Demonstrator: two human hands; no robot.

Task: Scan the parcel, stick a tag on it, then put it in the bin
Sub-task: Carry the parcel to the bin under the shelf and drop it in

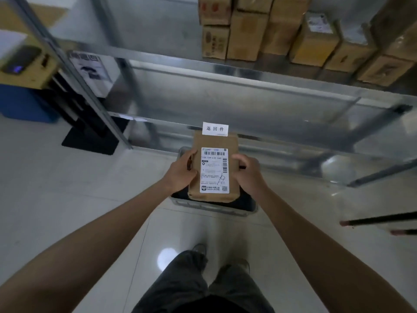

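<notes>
both arms reach forward and down over the floor (67,177), elbows nearly straight. the left hand (180,173) clamps the parcel's left edge, thumb on top; the right hand (247,173) grips the right edge, fingers curled round it. the parcel (214,141) is held flat, label up, above the bin (225,211), with the tag (215,129) stuck at its far edge. the drop looks next: best to lower it level inside the rim, then let both sides go together. beyond stands the shelf (248,75) of boxes (248,35).
</notes>
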